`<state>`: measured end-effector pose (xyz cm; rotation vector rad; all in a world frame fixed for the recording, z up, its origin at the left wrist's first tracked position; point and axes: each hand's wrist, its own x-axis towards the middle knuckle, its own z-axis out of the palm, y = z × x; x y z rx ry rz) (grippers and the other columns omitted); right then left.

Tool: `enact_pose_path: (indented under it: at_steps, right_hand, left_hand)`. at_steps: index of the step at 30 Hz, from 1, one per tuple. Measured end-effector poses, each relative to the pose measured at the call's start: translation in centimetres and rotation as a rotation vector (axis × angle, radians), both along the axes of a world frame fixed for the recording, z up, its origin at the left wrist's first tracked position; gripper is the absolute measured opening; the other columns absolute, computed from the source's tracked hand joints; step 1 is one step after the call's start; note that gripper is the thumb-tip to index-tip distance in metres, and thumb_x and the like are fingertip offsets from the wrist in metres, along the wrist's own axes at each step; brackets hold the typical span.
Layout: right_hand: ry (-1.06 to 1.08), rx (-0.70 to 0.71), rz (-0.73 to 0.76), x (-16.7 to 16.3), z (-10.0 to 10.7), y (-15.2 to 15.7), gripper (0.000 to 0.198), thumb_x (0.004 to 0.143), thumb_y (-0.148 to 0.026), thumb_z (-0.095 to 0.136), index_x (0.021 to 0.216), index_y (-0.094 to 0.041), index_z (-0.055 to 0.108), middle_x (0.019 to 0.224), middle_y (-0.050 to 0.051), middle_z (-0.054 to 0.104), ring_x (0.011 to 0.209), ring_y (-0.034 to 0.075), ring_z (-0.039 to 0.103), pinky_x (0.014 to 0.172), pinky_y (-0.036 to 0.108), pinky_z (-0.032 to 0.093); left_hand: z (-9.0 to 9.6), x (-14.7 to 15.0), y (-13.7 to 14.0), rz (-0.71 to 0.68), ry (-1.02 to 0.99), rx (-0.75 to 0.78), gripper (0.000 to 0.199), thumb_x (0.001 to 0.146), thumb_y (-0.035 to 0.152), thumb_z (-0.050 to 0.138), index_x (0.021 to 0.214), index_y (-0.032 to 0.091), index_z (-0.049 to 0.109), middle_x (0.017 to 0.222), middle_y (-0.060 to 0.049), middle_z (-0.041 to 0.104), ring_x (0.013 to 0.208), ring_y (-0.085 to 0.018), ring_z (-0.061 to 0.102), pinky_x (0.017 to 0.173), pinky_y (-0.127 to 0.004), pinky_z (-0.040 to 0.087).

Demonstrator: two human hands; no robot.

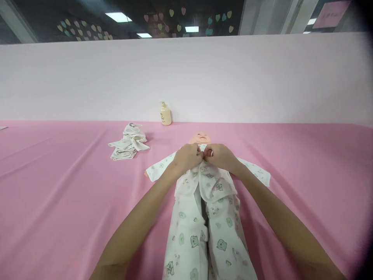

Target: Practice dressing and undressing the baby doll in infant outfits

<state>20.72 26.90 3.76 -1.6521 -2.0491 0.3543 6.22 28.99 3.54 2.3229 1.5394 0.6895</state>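
A baby doll (201, 137) lies on its back with its head away from me, dressed in a white long-sleeved baby top (217, 186) and matching trousers (186, 237) printed with small green bears. My left hand (189, 156) and my right hand (220, 156) meet at the upper chest, fingers pinched on the two front edges of the top just below the neck. Whatever fastening sits there is hidden by the fingertips. Below my hands the front edges part a little over the belly. Both sleeves stretch out sideways on the cloth.
Folded white cloths (128, 144) are piled left of the doll. A cream pump bottle (166, 114) stands at the back by the white wall (233, 77). The pink cloth (72, 206) covering the surface has loose wrinkles.
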Motion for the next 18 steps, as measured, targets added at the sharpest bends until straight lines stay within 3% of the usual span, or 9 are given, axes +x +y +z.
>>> enact_pose_path:
  at_steps: [3, 8, 14, 18]
  right_hand:
    - [0.090, -0.028, 0.028, 0.1, -0.1, 0.4, 0.008, 0.068, -0.015, 0.057, 0.067, -0.019, 0.064, 0.074, 0.000, 0.067, 0.067, 0.014, 0.057, 0.059, 0.023, 0.038]
    - [0.252, -0.086, 0.024, 0.6, -0.9, 1.5, 0.010, 0.065, -0.025, 0.058, 0.057, -0.018, 0.062, 0.058, -0.002, 0.060, 0.058, 0.012, 0.052, 0.051, 0.022, 0.035]
    - [0.374, -0.103, -0.015, 0.6, -1.3, 1.8, 0.020, 0.064, -0.029, 0.055, 0.048, -0.017, 0.054, 0.045, -0.004, 0.044, 0.047, 0.009, 0.040, 0.044, 0.021, 0.029]
    - [0.443, -0.079, 0.019, 0.7, -0.7, 1.3, 0.014, 0.064, -0.027, 0.057, 0.058, -0.016, 0.063, 0.049, -0.004, 0.047, 0.048, 0.008, 0.040, 0.044, 0.020, 0.031]
  left_hand:
    - [0.2, -0.4, 0.0, -0.050, 0.033, 0.028, 0.016, 0.074, 0.020, 0.052, 0.058, 0.021, 0.057, 0.054, -0.003, 0.059, 0.049, -0.017, 0.052, 0.047, -0.027, 0.032]
    - [-0.1, -1.1, 0.8, -0.196, -0.099, -0.044, 0.020, 0.077, 0.018, 0.046, 0.062, 0.022, 0.058, 0.059, -0.001, 0.061, 0.052, -0.015, 0.053, 0.048, -0.026, 0.034]
    - [0.1, -1.1, 1.2, -0.232, -0.124, -0.071, 0.026, 0.081, 0.023, 0.042, 0.056, 0.021, 0.048, 0.057, 0.000, 0.055, 0.052, -0.014, 0.049, 0.050, -0.027, 0.034]
    - [0.5, -0.9, 0.8, -0.197, -0.189, -0.053, 0.027, 0.083, 0.024, 0.042, 0.057, 0.020, 0.048, 0.056, 0.000, 0.054, 0.051, -0.014, 0.049, 0.051, -0.027, 0.036]
